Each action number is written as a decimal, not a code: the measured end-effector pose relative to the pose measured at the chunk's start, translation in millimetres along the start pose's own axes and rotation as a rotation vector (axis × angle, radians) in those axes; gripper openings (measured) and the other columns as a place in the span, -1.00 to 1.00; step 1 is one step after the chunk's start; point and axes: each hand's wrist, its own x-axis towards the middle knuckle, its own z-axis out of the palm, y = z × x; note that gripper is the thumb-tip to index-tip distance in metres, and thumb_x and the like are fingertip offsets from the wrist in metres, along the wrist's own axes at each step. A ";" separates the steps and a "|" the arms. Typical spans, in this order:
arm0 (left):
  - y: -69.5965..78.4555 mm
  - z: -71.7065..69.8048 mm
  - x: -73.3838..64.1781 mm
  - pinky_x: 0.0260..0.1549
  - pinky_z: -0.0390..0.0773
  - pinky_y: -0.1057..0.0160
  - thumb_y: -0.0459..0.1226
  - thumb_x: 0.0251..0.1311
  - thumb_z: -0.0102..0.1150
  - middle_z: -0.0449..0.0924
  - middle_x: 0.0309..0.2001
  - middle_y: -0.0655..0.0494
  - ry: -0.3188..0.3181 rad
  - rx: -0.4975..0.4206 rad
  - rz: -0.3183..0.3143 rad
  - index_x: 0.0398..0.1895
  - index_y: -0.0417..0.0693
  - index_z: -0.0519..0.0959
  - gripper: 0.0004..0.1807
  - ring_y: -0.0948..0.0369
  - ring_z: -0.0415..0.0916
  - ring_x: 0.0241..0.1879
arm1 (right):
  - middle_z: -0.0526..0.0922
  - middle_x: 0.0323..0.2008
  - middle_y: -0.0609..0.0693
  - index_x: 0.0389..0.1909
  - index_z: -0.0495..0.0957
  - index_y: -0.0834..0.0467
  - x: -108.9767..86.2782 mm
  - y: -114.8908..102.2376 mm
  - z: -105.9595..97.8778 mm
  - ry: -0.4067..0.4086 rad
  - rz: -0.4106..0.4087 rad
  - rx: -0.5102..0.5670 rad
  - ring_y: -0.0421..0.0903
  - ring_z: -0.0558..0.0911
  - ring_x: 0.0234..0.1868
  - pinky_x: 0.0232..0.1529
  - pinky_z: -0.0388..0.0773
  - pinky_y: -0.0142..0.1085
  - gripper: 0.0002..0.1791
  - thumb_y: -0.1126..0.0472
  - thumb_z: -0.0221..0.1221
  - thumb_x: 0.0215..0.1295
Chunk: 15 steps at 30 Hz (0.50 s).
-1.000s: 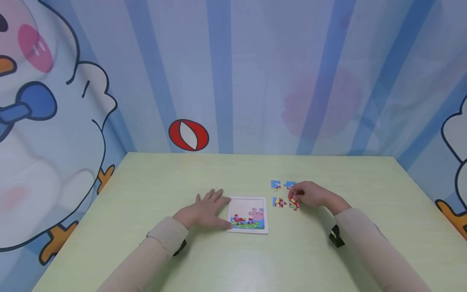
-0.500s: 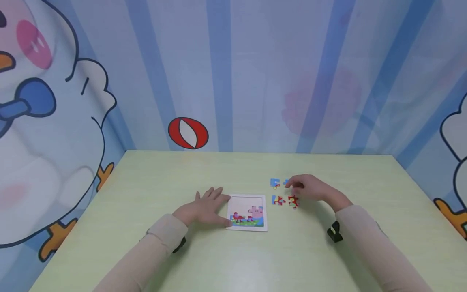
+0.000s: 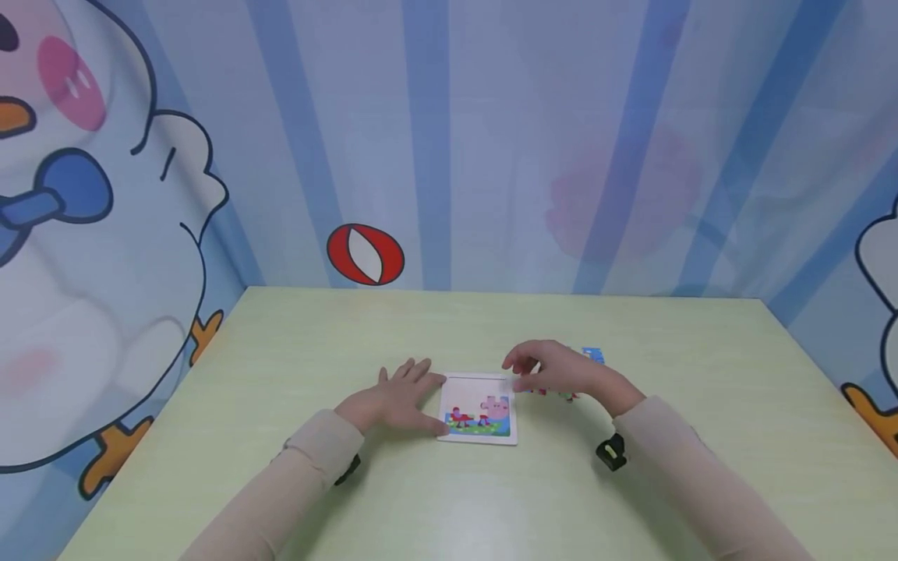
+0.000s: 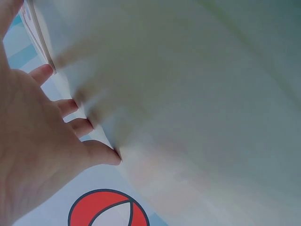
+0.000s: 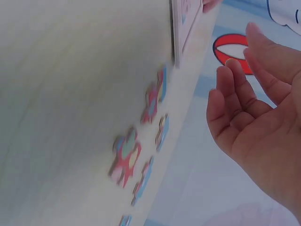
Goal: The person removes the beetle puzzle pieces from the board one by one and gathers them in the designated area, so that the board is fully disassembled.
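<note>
The grip of the right hand [image 3: 554, 368] is half wide, its fingers loosely bent and a gap showing between them and the thumb; taking the puzzle frame [image 3: 468, 392] as the dial, twelve being the far side, this hand comes in from 2 o'clock, fingertips just beside the frame's upper right corner; whether the thumb touches the rim I cannot tell; the grip of the left hand [image 3: 396, 401] is wide, fingers spread at 9 o'clock, the index fingertip at the rim near 10 and the thumb at the rim near 8; the frame lies flat on the desk [image 3: 477, 499], with a pink pig-face piece [image 3: 497, 409] inside it toward 3 o'clock, red patches [image 3: 461, 419] toward 8 and a green strip along 6, while the white base shows bare from about 10 to 1; outside, between 2 and 3 o'clock, lie the loose pieces [image 5: 126, 157], partly hidden by the right hand in the head view, a blue one [image 3: 592, 354] showing past the wrist; the right wrist view shows several of them in blue and red, somewhat blurred; beige sleeves [image 3: 288, 487] run back toward 5 and 7; behind the desk hangs a blue striped backdrop [image 3: 484, 156], printed with a red-and-white ball [image 3: 365, 255] at 11 and a big white cartoon bird [image 3: 140, 273] at 10.
</note>
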 end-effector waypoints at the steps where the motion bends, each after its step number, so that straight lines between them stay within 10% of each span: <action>1: 0.0 -0.1 0.2 0.32 -0.25 -0.38 0.25 0.07 0.20 -0.18 0.55 -0.04 0.001 0.002 -0.001 0.47 0.15 0.15 -0.07 -0.10 -0.34 0.52 | 0.60 -0.15 0.11 -0.01 0.55 0.26 2.3 -2.6 2.7 -0.008 -0.004 -0.003 -0.08 0.54 -0.16 -0.20 0.55 -0.24 -0.70 0.29 0.26 0.25; 15: -0.5 1.1 2.2 0.30 -0.22 -0.40 0.26 0.05 0.20 -0.15 0.54 -0.05 0.007 0.009 -0.004 0.46 0.15 0.17 -0.08 -0.12 -0.30 0.51 | 0.52 -0.26 -0.06 -0.15 0.58 0.08 23.8 -13.3 32.6 -0.093 0.139 -0.035 -0.09 0.44 -0.19 -0.09 0.44 -0.24 -0.69 0.28 0.39 0.07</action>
